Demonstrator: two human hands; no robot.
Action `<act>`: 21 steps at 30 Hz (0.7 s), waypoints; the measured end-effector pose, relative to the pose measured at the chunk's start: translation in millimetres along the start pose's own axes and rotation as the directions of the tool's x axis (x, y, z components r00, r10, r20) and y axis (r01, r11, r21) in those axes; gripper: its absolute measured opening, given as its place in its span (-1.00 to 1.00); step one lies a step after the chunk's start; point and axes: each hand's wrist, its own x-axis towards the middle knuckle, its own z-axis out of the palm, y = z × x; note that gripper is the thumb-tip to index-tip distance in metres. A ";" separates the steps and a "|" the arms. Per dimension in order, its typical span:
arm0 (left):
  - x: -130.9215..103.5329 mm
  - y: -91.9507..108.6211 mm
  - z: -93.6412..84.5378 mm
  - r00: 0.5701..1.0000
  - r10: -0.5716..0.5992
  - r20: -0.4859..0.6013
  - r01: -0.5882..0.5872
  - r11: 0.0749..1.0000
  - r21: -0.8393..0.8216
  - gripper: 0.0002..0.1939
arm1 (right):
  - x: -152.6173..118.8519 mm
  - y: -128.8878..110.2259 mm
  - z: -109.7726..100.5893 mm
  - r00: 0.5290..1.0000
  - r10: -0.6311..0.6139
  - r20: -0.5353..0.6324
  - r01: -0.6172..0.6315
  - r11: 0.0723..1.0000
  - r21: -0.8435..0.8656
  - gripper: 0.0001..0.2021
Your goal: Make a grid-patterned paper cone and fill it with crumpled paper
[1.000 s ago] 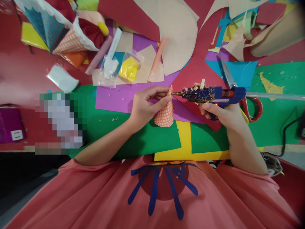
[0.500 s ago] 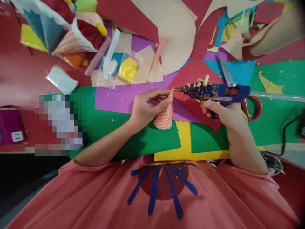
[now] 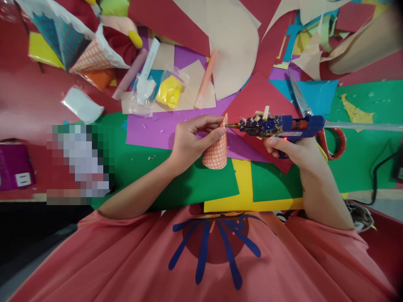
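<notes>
My left hand (image 3: 197, 142) pinches a small paper cone (image 3: 217, 153) with an orange grid pattern near its tip, its wide end pointing down. In my right hand (image 3: 291, 149) is a blue hot glue gun (image 3: 283, 126), fingers wrapped around its handle. The gun's metal nozzle meets the right edge of the cone a little below the tip. Dried glue and small scraps cling to the front of the gun, and a clear glue stick (image 3: 362, 125) juts from its back. A small red light glows by the handle.
Scissors (image 3: 333, 142) with red handles lie behind the gun. Sheets of green paper (image 3: 189, 186) and purple paper (image 3: 151, 130) cover the table. Larger wrapped cones (image 3: 91, 54), a bag of yellow clay (image 3: 170, 90) and a white packet (image 3: 82, 105) lie to the left. A black cord (image 3: 376, 176) runs at right.
My right hand has shifted the glue gun slightly left and down, so its nozzle has gone from the cone's tip to lower on the edge. My left hand stays nearly still.
</notes>
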 end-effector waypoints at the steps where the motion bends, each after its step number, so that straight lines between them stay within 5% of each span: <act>1: 0.0 -0.2 -0.1 1.000 -0.001 -0.004 0.001 1.000 0.002 -0.72 | -0.2 -0.7 -0.1 1.000 0.004 0.003 -0.004 1.000 0.007 -0.63; 21: -1.6 1.1 0.1 0.992 -0.068 0.103 0.078 0.992 -0.097 -0.69 | 2.9 -0.2 0.9 0.989 -0.071 -0.128 0.082 0.993 0.085 -0.71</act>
